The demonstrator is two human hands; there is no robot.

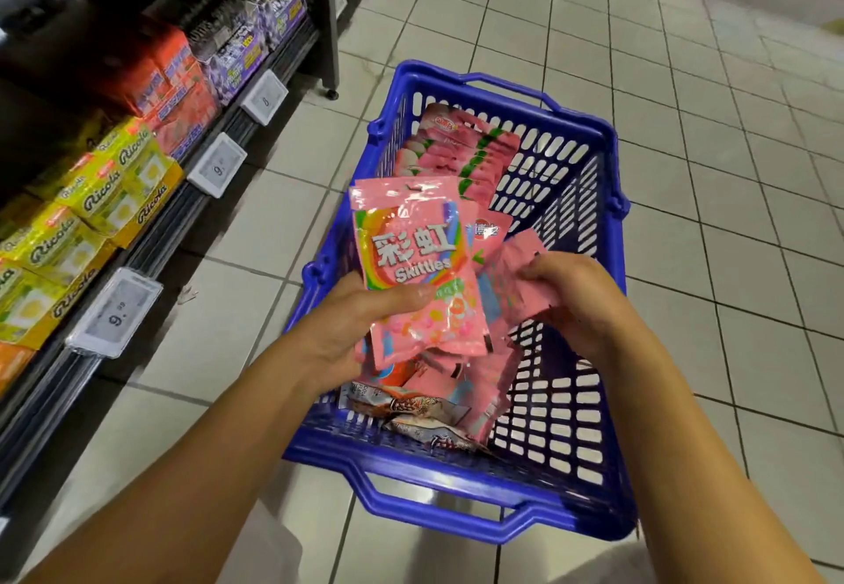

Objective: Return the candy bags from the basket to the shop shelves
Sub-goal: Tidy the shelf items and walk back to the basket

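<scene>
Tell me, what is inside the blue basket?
Inside the blue basket lie lots of pink candy bags and a brownish snack pack. The left hand holds up a Skittles bag, hiding whatever lies beneath.

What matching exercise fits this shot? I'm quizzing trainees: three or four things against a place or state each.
Things:
1. Skittles bag
2. basket
3. Ricola boxes
4. right hand

Places or states:
A. on the shelf at the left
B. on the tiled floor
C. held up by the left hand
D. gripping pink bags over the basket

Pairs: 1-C, 2-B, 3-A, 4-D
</scene>
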